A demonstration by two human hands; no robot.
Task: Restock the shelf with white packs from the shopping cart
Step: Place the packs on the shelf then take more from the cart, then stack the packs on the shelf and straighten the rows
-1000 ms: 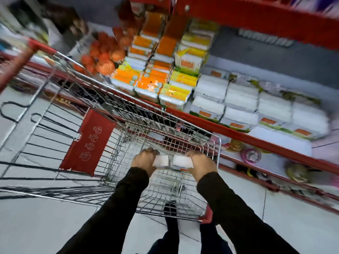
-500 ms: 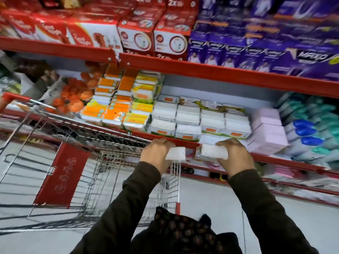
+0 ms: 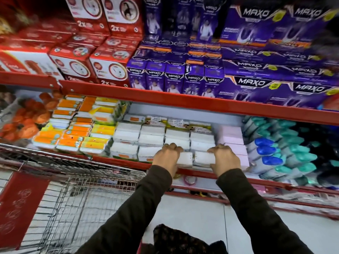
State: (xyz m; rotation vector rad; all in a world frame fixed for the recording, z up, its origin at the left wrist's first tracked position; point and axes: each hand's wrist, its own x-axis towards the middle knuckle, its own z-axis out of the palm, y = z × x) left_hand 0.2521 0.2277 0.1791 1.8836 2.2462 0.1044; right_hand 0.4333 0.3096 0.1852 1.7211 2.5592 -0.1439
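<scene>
My left hand (image 3: 167, 157) grips one white pack (image 3: 185, 159) and my right hand (image 3: 224, 159) grips another white pack (image 3: 204, 158). Both packs sit side by side at the front edge of the red shelf (image 3: 201, 174), in front of the stacked white packs (image 3: 163, 137) on that level. The wire shopping cart (image 3: 77, 197) stands at the lower left, its inside mostly hidden by blur.
Orange and yellow packs (image 3: 77, 132) fill the shelf to the left of the white stacks, pink boxes (image 3: 232, 138) and teal and blue bottles (image 3: 278, 145) to the right. Red and purple boxes (image 3: 183, 66) crowd the shelf above. Grey floor lies below.
Both hands lifted the two white packs out of the cart and carried them up and forward to the shelf's front edge. My view swung up from the cart to the shelves.
</scene>
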